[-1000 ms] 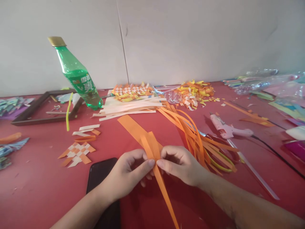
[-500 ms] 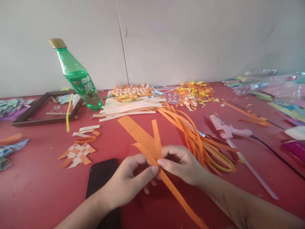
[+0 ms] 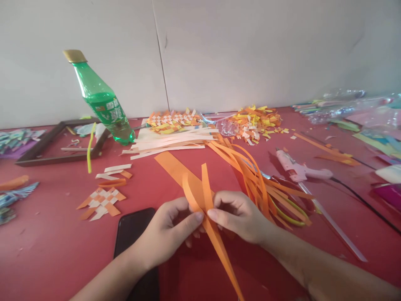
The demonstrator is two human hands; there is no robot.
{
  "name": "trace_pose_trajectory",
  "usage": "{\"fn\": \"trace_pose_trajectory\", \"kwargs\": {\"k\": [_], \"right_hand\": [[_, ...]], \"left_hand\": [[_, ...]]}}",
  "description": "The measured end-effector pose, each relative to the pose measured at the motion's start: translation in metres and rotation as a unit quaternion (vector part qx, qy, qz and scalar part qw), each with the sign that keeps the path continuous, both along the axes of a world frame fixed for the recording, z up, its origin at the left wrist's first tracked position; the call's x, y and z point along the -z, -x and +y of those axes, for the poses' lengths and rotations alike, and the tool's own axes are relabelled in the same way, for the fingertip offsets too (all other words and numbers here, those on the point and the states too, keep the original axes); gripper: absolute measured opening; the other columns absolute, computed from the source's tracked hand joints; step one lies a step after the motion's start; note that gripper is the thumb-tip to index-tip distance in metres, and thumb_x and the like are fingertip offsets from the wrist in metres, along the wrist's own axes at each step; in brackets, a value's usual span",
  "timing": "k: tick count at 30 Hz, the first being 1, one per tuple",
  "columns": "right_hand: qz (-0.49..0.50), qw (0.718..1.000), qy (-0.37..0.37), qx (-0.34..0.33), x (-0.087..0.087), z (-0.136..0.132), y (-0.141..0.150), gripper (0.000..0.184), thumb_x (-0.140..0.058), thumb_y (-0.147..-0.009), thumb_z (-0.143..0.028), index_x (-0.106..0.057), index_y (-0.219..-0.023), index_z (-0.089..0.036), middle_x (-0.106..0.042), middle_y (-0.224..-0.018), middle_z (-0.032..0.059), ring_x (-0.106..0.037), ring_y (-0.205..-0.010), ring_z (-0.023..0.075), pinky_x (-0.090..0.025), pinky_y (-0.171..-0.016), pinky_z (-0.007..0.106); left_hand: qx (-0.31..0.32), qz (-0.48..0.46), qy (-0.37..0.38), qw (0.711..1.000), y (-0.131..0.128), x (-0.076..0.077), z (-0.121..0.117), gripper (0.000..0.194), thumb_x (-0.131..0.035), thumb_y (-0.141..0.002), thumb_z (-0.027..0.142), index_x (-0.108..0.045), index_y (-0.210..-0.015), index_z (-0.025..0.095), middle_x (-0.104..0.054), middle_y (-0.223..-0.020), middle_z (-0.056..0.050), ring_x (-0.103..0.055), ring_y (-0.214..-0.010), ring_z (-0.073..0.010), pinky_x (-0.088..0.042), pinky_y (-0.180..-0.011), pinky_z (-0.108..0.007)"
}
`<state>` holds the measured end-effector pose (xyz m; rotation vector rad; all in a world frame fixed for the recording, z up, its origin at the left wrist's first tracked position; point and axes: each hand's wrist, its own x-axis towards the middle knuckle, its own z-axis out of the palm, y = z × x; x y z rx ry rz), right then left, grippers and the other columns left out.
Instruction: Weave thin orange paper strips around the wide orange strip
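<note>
Between my two hands are crossed orange paper strips (image 3: pixel 216 241), pinched where they meet. My left hand (image 3: pixel 175 223) grips the crossing from the left, thumb on top. From the right, my right hand (image 3: pixel 236 215) pinches the same spot with thumb and index finger. Two short ends stick up past the fingers, and a long tail hangs down toward me. Behind them a wider orange paper band (image 3: pixel 171 165) lies on the table. A black phone (image 3: pixel 133 228) sits partly under my left forearm.
A green bottle (image 3: pixel 105 104) leans by a dark frame (image 3: pixel 40 160). Cream strips (image 3: pixel 169 144), loose orange strips (image 3: pixel 247 167), and a woven checkered piece (image 3: pixel 103 202) lie around. A pink glue gun (image 3: pixel 297 167) with its cord is at right; paper scraps (image 3: pixel 257 121) are piled behind.
The left short end has curled upright and toward the middle. The long tail has swung left and now hangs more steeply. Both hands keep their pinch, with the left fingers slightly shifted.
</note>
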<state>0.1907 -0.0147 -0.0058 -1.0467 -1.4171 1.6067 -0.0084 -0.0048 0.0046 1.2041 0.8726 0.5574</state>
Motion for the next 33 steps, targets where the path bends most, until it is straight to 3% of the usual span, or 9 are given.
{"fn": "trace_pose_trajectory", "kwargs": {"k": [8, 13, 21, 33], "right_hand": [[0.008, 1.0, 0.023, -0.01, 0.001, -0.0002, 0.0015, 0.036, -0.064, -0.088, -0.047, -0.058, -0.072, -0.015, -0.062, -0.063, 0.0016, -0.052, -0.055, 0.0105, -0.038, -0.052, 0.024], [0.053, 0.995, 0.022, -0.083, -0.0006, -0.0009, 0.0011, 0.032, -0.063, -0.089, -0.045, -0.065, -0.082, -0.014, -0.066, -0.075, 0.0046, -0.059, -0.068, 0.0135, -0.046, -0.064, 0.027], [0.012, 0.999, 0.017, -0.036, -0.0022, -0.0015, 0.0009, 0.038, -0.073, -0.079, -0.051, -0.059, -0.068, -0.018, -0.054, -0.06, -0.0021, -0.049, -0.058, 0.0118, -0.045, -0.059, 0.027], [0.001, 1.0, 0.0, -0.008, -0.001, 0.0005, 0.0017, 0.038, -0.064, -0.088, -0.047, -0.053, -0.068, -0.017, -0.055, -0.063, -0.0005, -0.048, -0.056, 0.0096, -0.036, -0.051, 0.023]], "left_hand": [[0.04, 0.005, 0.002, 0.999, 0.0004, 0.0011, 0.0001, 0.033, -0.062, -0.09, 0.045, -0.066, -0.091, 0.012, -0.065, -0.075, -0.004, -0.059, -0.065, -0.0111, -0.05, -0.062, -0.023], [0.039, 0.005, -0.011, 0.999, -0.0004, 0.0005, -0.0004, 0.036, -0.061, -0.09, 0.047, -0.067, -0.092, 0.012, -0.063, -0.074, -0.003, -0.058, -0.064, -0.011, -0.049, -0.06, -0.023], [0.033, -0.006, -0.012, 0.999, 0.0003, 0.0007, -0.0002, 0.032, -0.061, -0.09, 0.044, -0.063, -0.087, 0.012, -0.061, -0.073, -0.002, -0.057, -0.063, -0.0106, -0.048, -0.06, -0.023], [-0.009, -0.001, 0.007, 1.0, 0.0001, 0.0021, 0.0018, 0.032, -0.063, -0.089, 0.044, -0.066, -0.093, 0.013, -0.062, -0.072, -0.001, -0.057, -0.06, -0.0095, -0.049, -0.058, -0.022]]}}
